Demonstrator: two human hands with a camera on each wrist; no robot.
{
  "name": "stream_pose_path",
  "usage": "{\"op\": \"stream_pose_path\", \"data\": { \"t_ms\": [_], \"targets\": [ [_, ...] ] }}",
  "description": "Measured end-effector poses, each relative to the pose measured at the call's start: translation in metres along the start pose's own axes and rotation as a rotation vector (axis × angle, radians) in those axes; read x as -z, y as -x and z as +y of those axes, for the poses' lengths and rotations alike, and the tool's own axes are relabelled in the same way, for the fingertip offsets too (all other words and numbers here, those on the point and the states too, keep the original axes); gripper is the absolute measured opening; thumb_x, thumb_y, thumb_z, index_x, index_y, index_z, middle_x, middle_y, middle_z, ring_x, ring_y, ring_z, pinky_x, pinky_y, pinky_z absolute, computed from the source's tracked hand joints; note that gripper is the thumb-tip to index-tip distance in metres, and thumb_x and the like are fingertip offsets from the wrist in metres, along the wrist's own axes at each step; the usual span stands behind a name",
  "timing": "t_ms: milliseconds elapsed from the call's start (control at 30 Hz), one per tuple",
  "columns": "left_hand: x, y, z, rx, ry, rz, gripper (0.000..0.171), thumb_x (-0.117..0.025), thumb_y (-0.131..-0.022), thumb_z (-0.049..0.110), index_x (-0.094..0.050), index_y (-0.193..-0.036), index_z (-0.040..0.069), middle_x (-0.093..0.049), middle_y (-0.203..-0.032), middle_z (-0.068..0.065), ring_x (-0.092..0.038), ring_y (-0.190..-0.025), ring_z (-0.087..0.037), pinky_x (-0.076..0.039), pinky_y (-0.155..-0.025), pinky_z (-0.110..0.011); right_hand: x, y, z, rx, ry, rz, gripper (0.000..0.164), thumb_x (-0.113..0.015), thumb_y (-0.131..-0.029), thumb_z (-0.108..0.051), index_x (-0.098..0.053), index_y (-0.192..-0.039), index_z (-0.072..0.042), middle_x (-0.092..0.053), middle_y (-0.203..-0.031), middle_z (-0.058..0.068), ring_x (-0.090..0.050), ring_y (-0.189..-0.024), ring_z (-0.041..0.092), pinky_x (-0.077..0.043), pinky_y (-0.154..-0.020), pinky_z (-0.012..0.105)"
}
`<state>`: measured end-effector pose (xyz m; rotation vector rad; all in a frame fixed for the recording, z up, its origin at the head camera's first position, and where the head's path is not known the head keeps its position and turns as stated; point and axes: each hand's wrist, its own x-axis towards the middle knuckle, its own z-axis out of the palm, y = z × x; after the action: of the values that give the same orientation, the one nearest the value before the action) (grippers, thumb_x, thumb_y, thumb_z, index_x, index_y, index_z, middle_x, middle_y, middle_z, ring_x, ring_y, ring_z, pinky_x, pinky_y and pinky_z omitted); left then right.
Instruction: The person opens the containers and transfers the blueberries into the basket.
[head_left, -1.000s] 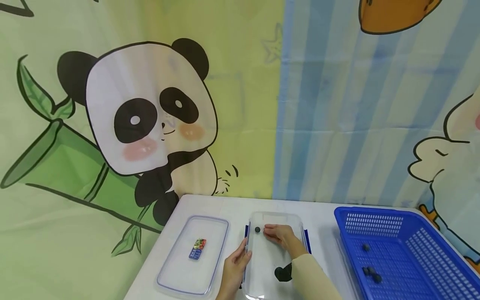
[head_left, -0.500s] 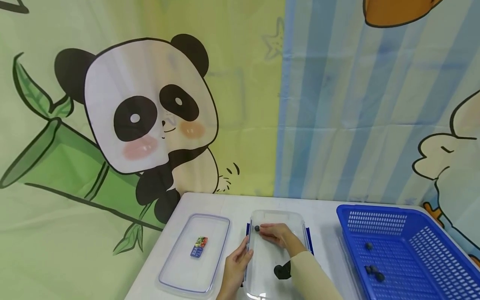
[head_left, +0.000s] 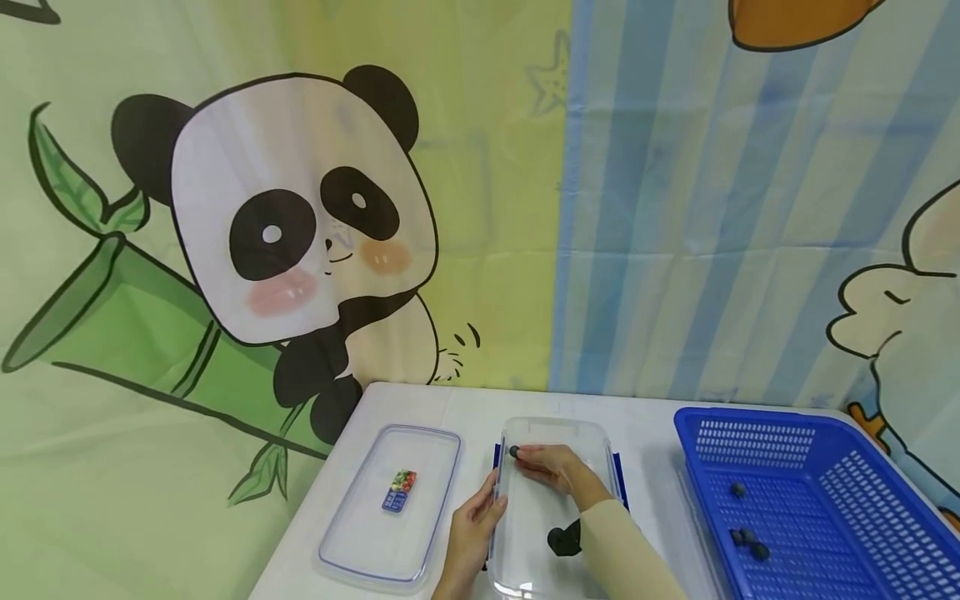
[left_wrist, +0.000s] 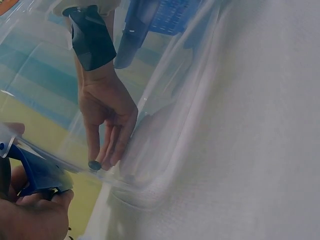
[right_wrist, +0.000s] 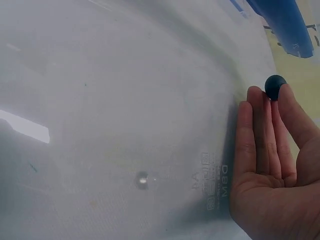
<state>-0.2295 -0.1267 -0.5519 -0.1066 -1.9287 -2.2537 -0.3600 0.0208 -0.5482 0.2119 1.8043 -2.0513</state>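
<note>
In the head view my right hand [head_left: 553, 468] reaches inside a clear plastic box [head_left: 555, 428], near its far left corner. A small dark ball [right_wrist: 274, 87] sits between thumb and fingertips in the right wrist view, the other fingers stretched out beside it. My left hand [head_left: 472, 525] grips the box's near left side from outside. In the left wrist view, its thumb and fingers bend around a blue side latch [left_wrist: 37, 175]. Through the clear wall, the right hand and ball also show there.
A clear lid [head_left: 360, 542] with a blue rim and a coloured label lies left of the box. On the right stands a blue perforated basket [head_left: 817, 492] holding several dark balls [head_left: 750, 540]. A patterned curtain [head_left: 480, 250] hangs behind the white table [head_left: 645, 475].
My right hand has moved slightly left and closed its fingertips on the dark ball, which lay apart from it a second ago. My left hand stays on the box.
</note>
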Motion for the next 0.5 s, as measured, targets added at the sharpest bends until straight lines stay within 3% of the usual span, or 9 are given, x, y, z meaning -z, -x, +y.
{"op": "stream_pose_path", "data": {
  "t_ms": [500],
  "targets": [
    [0.0016, -0.0003, -0.0019, -0.025, -0.026, -0.002, 0.047, -0.061, -0.09, 0.012, -0.045, -0.13, -0.005, -0.04, -0.138, -0.016, -0.034, -0.128, -0.029, -0.032, -0.102, -0.023, -0.0002, 0.0033, -0.0009, 0.007, -0.035, 0.037, 0.027, -0.068, -0.08, 0.001, -0.062, -0.104, 0.012, -0.069, -0.087, 0.016, -0.068, -0.078, 0.023, -0.056, -0.077, 0.033]
  ]
}}
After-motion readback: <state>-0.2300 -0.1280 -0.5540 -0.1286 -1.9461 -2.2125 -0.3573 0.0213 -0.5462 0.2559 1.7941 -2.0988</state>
